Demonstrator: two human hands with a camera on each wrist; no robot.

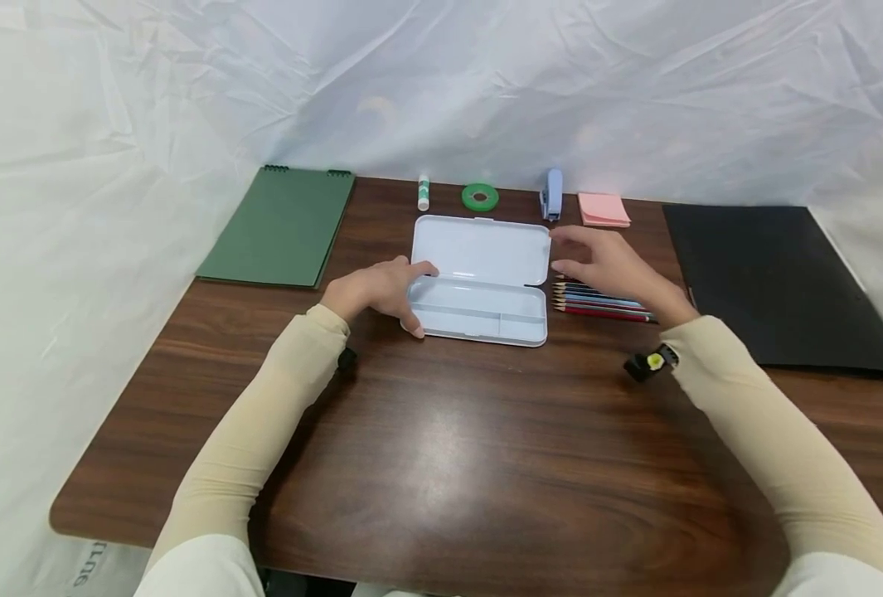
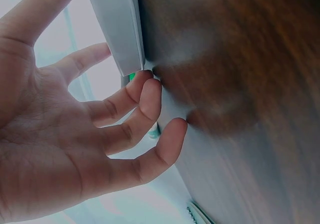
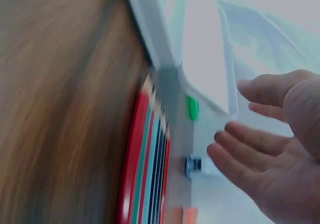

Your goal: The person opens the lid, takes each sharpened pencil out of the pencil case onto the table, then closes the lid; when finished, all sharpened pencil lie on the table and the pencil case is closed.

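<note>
Wooden table (image 1: pixel 441 464): borne are open pencil case (image 1: pixel 482 282), coloured pencils (image 1: pixel 598 303), green notebook (image 1: pixel 280 225), glue stick (image 1: pixel 423 193), tape roll (image 1: pixel 480 196), stapler (image 1: pixel 552 194), pink notes (image 1: pixel 603 209), black folder (image 1: pixel 773 282).

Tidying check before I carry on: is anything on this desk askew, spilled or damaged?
Nothing stands out. The pencil case lies open and empty, the coloured pencils sit in a neat row beside it, and the items along the back edge are orderly.
</note>
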